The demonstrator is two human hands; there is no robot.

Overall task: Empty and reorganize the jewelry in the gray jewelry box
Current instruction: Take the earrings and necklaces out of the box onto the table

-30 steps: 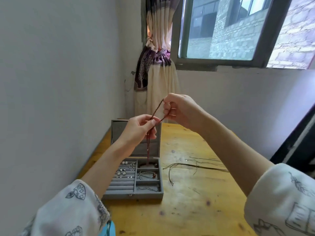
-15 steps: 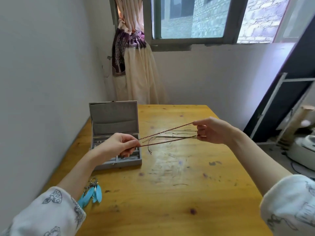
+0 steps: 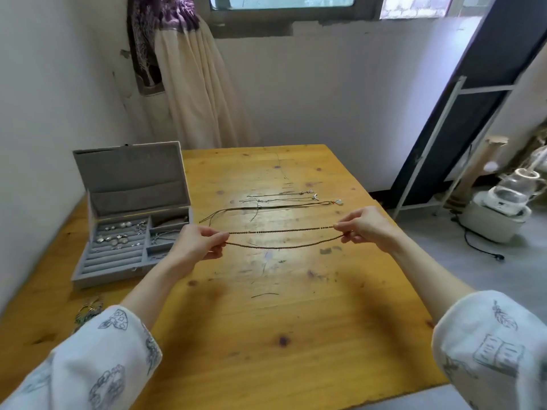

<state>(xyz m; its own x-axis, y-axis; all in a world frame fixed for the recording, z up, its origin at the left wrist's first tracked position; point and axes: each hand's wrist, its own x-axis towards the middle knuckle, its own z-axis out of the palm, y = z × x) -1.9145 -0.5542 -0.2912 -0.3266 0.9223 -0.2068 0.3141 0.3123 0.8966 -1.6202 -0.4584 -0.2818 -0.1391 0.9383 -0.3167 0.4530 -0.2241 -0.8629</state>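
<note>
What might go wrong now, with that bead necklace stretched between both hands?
The bead necklace is pulled out between the left hand and right hand; pulling harder could snap it. Laid down carelessly, it might tangle with the cord necklaces just behind it on the table.
</note>
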